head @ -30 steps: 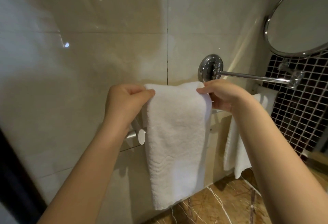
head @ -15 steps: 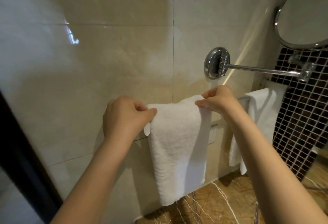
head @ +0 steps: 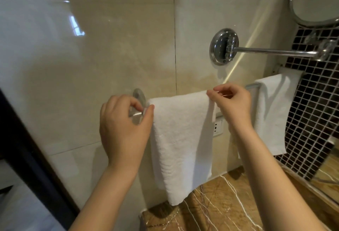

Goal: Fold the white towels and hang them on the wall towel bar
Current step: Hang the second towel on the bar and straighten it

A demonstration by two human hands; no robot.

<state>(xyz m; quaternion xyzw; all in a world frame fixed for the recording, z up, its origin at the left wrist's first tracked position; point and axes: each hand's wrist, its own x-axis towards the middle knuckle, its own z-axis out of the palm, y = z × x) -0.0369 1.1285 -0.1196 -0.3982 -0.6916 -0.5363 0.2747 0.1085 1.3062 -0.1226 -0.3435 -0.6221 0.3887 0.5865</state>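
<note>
At the left end of the towel bar (head: pixel 251 86), the left hand's thumb (head: pixel 149 109) rests its tip against the top left edge of the folded white towel (head: pixel 181 139). The forefinger is curled just behind it, and from where I stand I cannot tell whether any cloth is nipped between them. Further right along the bar, the right hand's fingertips (head: pixel 212 93) pinch the towel's top right corner, the other fingers loosely curled. The left hand (head: pixel 124 128) and right hand (head: pixel 234 106) flank the towel, which hangs draped over the bar. A second white towel (head: pixel 271 113) hangs near the bar's right end, apart from the first. Above the bar juts a chrome mirror arm (head: pixel 271 52); below it lies a brown marble counter (head: pixel 220 205).

The danger, I reckon, is an uneven tug. If one hand pulls harder than the other, the folded layers could skew or slide apart. Drag too much cloth to the front and the towel may slip off the smooth bar onto the counter.
</note>
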